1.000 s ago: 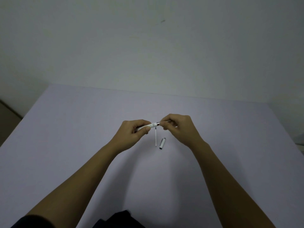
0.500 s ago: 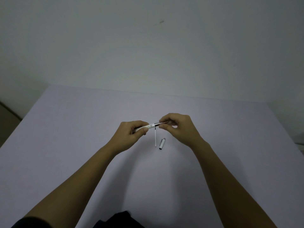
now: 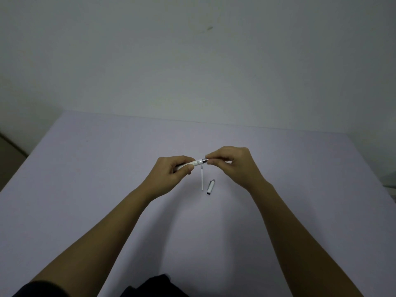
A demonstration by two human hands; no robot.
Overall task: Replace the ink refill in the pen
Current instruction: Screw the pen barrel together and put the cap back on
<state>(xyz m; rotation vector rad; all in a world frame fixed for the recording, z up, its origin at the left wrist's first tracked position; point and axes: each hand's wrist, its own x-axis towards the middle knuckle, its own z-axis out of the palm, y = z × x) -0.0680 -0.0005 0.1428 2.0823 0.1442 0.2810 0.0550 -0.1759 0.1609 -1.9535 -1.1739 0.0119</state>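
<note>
My left hand (image 3: 171, 171) grips the white pen barrel (image 3: 194, 163) above the middle of the table, the barrel pointing right. My right hand (image 3: 232, 162) pinches the dark metal tip end of the pen (image 3: 204, 160) between thumb and forefinger. Below the hands a thin white ink refill (image 3: 202, 181) lies on the table, running toward me. Just right of it lies the white pen cap (image 3: 210, 186) with a silver end.
The pale lilac table (image 3: 85, 189) reaches to a plain wall at the back. Its left edge drops off near a brownish surface (image 3: 8, 159). A dark piece of clothing (image 3: 150, 286) shows at the bottom.
My right hand pulled slightly away from the barrel half a second ago, showing a thin dark part, and now its fingers are back at the pen's tip end. Refill and cap have not moved.
</note>
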